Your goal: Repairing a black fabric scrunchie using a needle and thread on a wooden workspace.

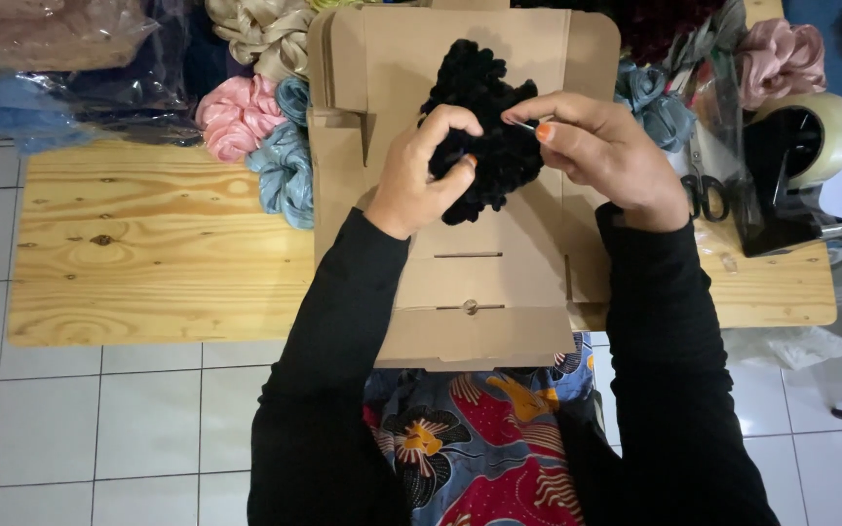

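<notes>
1. Gripping a black fuzzy scrunchie [484, 127], the left hand [426, 175] has its fingers curled over the top of the bundle and its thumb pressed in from below, so the hand is closed on the scrunchie's left side.
2. At 3 o'clock from the scrunchie, the right hand [606, 146] pinches thumb and forefinger together at the bundle's upper right edge; something thin and dark shows at that pinch, but it is too small to tell what it is.
3. The scrunchie sits over the upper middle of a flat brown cardboard box blank [479, 282], which lies on a pale wooden table [148, 253] and overhangs the near edge toward the person's lap.
4. Both arms wear black sleeves [333, 331], and a patterned cloth in red, blue and yellow [484, 438] shows at 6 o'clock below the cardboard.
5. At 9 o'clock from the hands lie a pink satin scrunchie [236, 115] and a light blue one [285, 170], just beside the cardboard's left edge.
6. At 3 o'clock stand a black tape dispenser [796, 166] with a roll of tape, and scissors [704, 195] beside it.
7. More scrunchies, cream [265, 29] and dusty pink [782, 54], lie along the far edge at 12 o'clock.
</notes>
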